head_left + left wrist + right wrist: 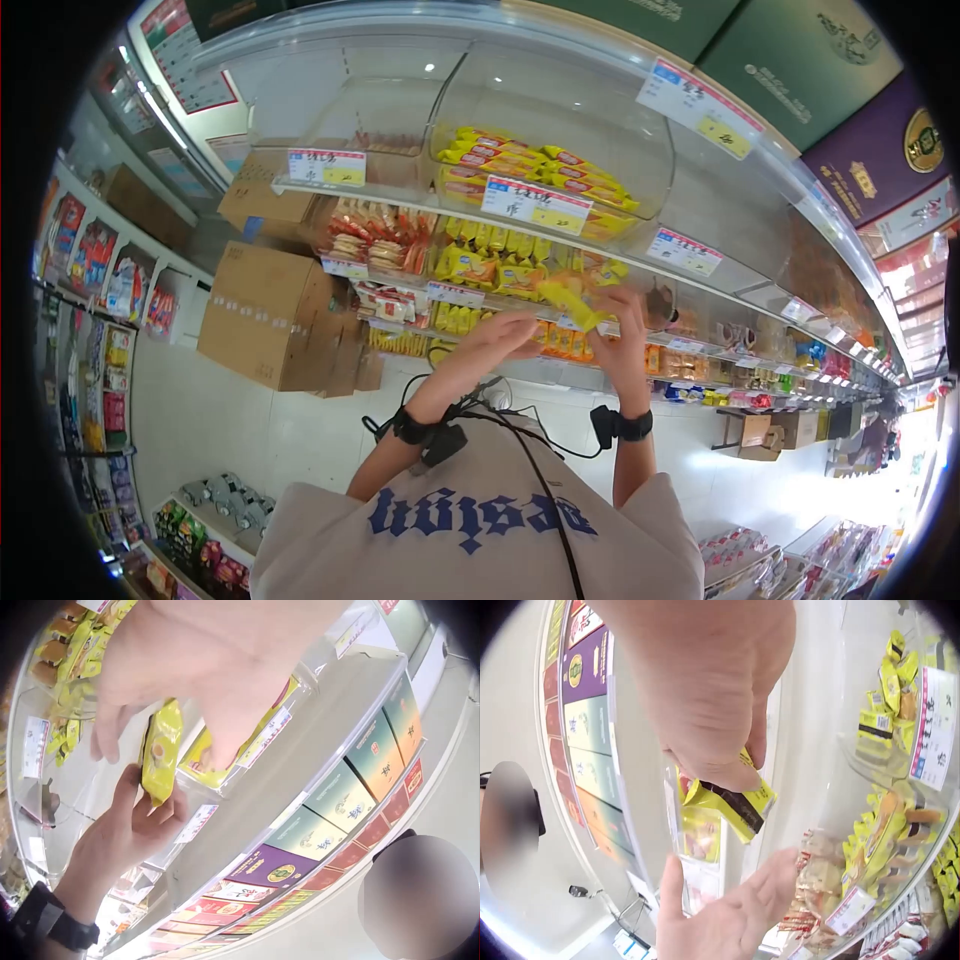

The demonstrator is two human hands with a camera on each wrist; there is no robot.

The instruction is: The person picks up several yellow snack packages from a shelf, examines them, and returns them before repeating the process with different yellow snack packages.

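My right hand point(622, 335) grips a small yellow snack packet point(570, 303) in front of the shelf. In the left wrist view the packet point(161, 754) stands on end, pinched between thumb and fingers at its lower part. A black band with white print runs along its back, as the right wrist view shows. Close to the packet on the left, my left hand point(490, 340) has its fingers extended and holds nothing. Its palm point(720, 922) faces up toward the packet in the right wrist view. Behind both hands, clear bins hold similar yellow packets point(470, 265).
Clear bin fronts and price tags point(537, 205) edge the shelves. Red-and-white snacks point(375, 235) fill the neighbouring bin. Cardboard boxes point(260, 315) are stacked on the left. Green gift boxes point(800, 70) line the top shelf. Dark cables point(520, 430) hang across my chest.
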